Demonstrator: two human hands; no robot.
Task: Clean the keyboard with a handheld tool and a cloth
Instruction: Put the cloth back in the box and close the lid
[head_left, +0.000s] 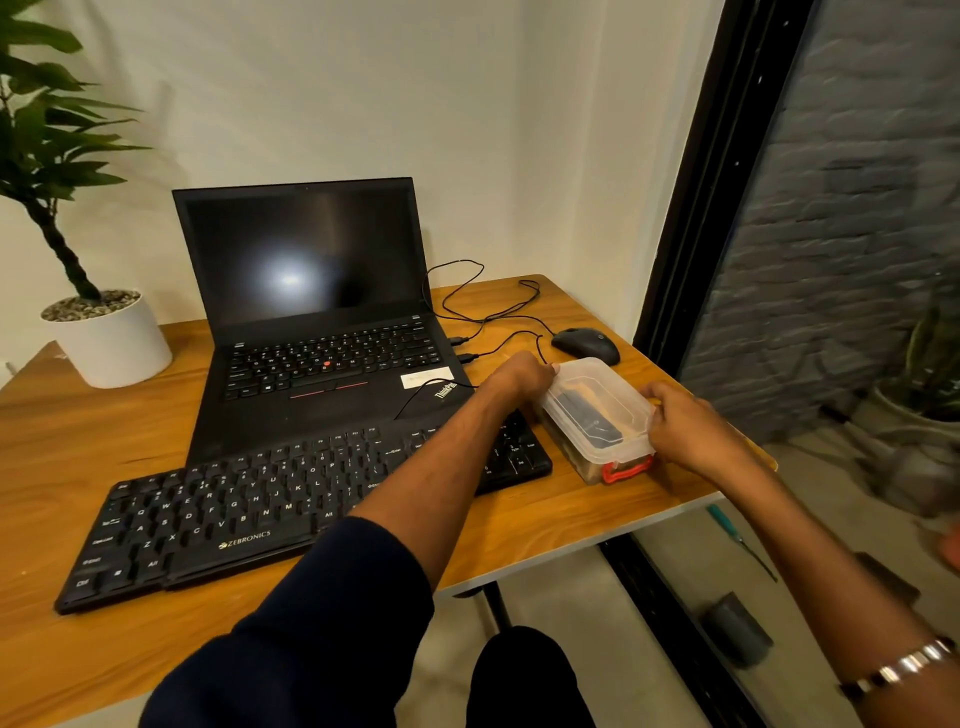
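Observation:
A black Zebronics keyboard (249, 514) lies slanted on the wooden desk (78, 431), its right end under my left forearm. Right of it stands a clear plastic box (597, 410) with a lid and a red clasp; dark items show through the lid, too blurred to name. My left hand (519, 376) grips the box's far left edge. My right hand (685, 423) holds its right side, fingers on the lid's rim. No cloth is in sight.
An open black laptop (311, 312) stands behind the keyboard, its screen dark. A black mouse (587, 344) with looped cables sits at the back right. A potted plant (104, 338) is at the left. The desk's right edge is close to the box; a screwdriver (737, 540) lies on the floor.

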